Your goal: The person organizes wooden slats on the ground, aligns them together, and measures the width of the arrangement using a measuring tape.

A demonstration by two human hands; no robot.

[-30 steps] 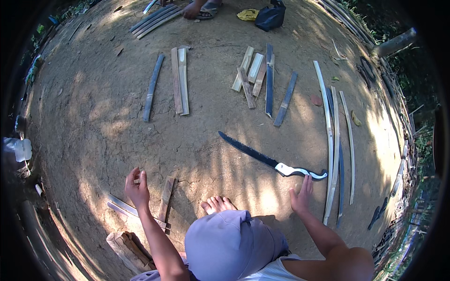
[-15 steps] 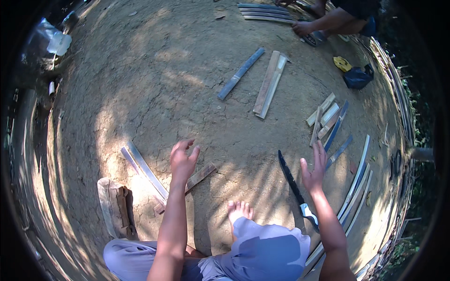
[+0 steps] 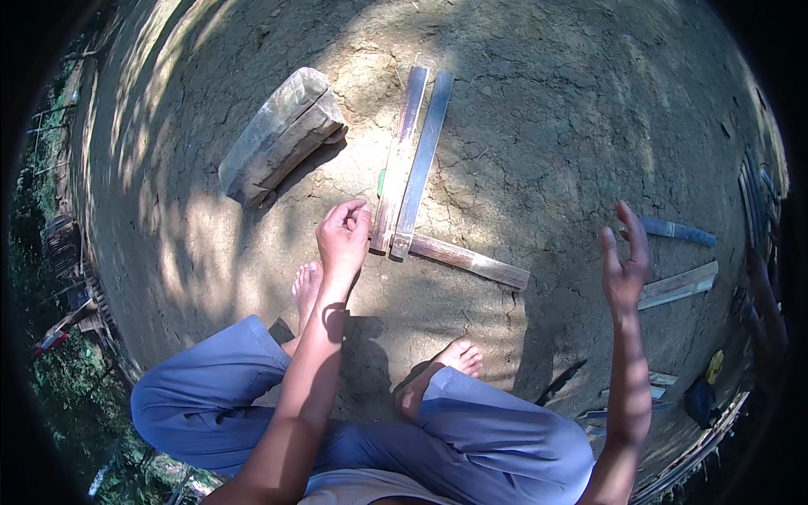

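Note:
My left hand (image 3: pixel 343 240) hovers beside the near ends of two split bamboo strips, its fingers loosely curled with a gap at the thumb and nothing seen in them. One strip (image 3: pixel 399 164) is pale brown, the other (image 3: pixel 427 160) grey-blue; they lie side by side on the ground. A shorter bamboo piece (image 3: pixel 471 262) runs rightward from their near ends. My right hand (image 3: pixel 627 268) is raised and empty, thumb and fingers apart. In the picture it is nearest a grey-blue bamboo strip (image 3: pixel 680 231) and a pale split length (image 3: pixel 678 284).
A thick wooden block (image 3: pixel 282 139) lies at the far left of the strips. Beyond my right knee is a dark blade (image 3: pixel 561 382), its handle hidden. More bamboo pieces (image 3: pixel 661 391), a black bag (image 3: pixel 700 401) and part of another person (image 3: pixel 764 303) are at the right.
The view has swung left, bringing the wooden block and two strips ahead of me. The blade has shifted to the lower right. Both hands remain raised; the left one's fingers look more curled.

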